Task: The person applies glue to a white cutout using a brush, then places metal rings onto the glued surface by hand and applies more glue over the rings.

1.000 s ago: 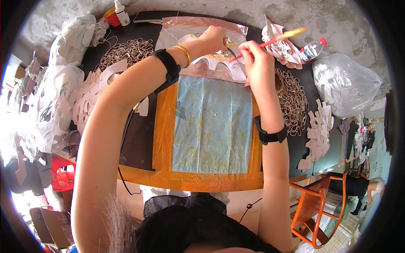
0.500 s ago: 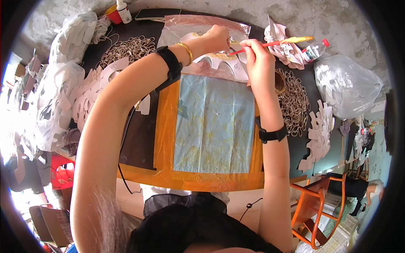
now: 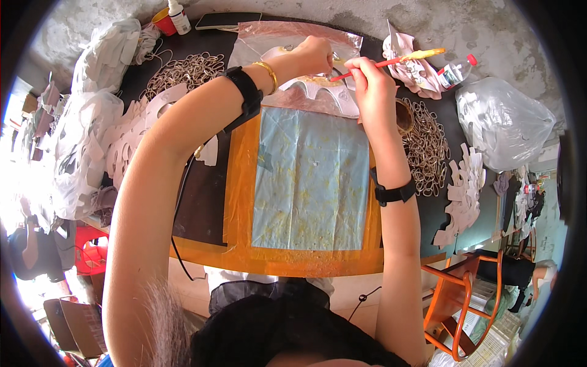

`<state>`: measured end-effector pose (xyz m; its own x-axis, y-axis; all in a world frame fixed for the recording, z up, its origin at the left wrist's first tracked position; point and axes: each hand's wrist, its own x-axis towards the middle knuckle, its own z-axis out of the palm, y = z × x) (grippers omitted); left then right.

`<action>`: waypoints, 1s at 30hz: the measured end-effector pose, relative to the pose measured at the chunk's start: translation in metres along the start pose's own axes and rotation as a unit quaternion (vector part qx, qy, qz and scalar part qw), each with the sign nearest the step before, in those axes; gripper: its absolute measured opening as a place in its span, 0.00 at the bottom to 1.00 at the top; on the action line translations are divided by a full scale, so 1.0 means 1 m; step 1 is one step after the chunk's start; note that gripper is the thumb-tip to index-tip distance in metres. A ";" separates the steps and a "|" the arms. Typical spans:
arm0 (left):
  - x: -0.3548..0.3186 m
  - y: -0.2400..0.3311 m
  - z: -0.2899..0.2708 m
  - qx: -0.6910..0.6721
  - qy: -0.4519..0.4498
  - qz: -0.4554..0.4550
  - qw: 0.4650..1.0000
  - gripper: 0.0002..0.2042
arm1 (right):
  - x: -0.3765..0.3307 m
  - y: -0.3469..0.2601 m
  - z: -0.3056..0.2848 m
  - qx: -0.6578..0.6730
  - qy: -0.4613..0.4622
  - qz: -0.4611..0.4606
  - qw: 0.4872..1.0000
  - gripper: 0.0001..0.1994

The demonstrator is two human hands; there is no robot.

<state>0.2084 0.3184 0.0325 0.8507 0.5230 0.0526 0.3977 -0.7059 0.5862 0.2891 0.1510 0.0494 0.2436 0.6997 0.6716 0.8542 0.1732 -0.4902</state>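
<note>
My right hand (image 3: 374, 92) pinches a thin red stick (image 3: 382, 63) whose upper end is thickly coated in yellow. The lower tip meets a white scalloped cut-out piece (image 3: 321, 88), which has a yellowish smear along its edge. Just left of the tip, my left hand (image 3: 313, 55) is closed over the far part of the work; its fingertips are mostly hidden, so what they grip cannot be made out. Both lie over a clear pinkish plastic sheet (image 3: 254, 38). Nearer to me, a light blue, yellow-spotted sheet (image 3: 310, 183) is framed by orange tape (image 3: 239, 183).
Metal ring links lie in piles at left (image 3: 189, 70) and right (image 3: 428, 147), the right one by a brown round container (image 3: 403, 115). White cut-outs (image 3: 461, 196), a clear plastic bag (image 3: 504, 125), a red-capped bottle (image 3: 455, 73) and a white bottle (image 3: 178, 18) stand around. An orange chair (image 3: 465, 300) is lower right.
My right hand and the red stick have shifted slightly left, with the yellow end a little lower. My left hand stays nearly in place.
</note>
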 end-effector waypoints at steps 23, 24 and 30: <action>-0.001 -0.009 -0.005 -0.030 -0.037 0.027 0.999 0.06 | 0.001 -0.005 0.004 0.002 -0.014 0.006 1.000 0.05; 0.000 -0.009 -0.004 -0.029 -0.037 0.030 0.998 0.06 | 0.001 -0.005 0.002 0.007 -0.017 0.010 1.000 0.05; 0.001 0.003 -0.006 0.004 -0.033 0.103 0.994 0.09 | 0.001 -0.003 -0.011 -0.015 0.012 -0.016 1.000 0.04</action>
<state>0.2090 0.3194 0.0393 0.9351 0.3342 0.1181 0.2145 -0.7987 0.5623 0.2924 0.1434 0.0576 0.2255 0.6778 0.6999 0.8756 0.1740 -0.4506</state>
